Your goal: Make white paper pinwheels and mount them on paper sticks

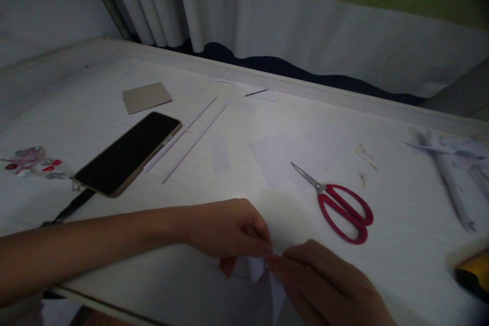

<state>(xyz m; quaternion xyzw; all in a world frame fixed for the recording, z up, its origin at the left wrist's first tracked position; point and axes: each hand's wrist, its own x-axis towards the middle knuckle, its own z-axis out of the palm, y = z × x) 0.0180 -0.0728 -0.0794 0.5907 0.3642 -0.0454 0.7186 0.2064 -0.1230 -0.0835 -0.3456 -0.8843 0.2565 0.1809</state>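
My left hand (237, 232) reaches in from the left, its thumb and fingers pinched on a small piece of white paper (255, 268). My right hand (324, 282) comes from the lower right and meets it, the fingertips closed on the same paper, part of which hangs down between the hands. Where the fingertips meet, the fold of the paper is hidden. Scissors with red handles (344, 211) lie just beyond my right hand, tips pointing to the upper left. Behind them, flat white paper sheets (282, 155) rest on the white table (214, 204).
Left of centre lie a black-screened phone (130, 150), two thin white paper sticks (194, 142) and a grey-brown card (147, 98). Crumpled paper (458, 163) sits at the right, above a yellow-and-black object (473, 272). A curtain (305, 25) hangs behind the table's raised back edge.
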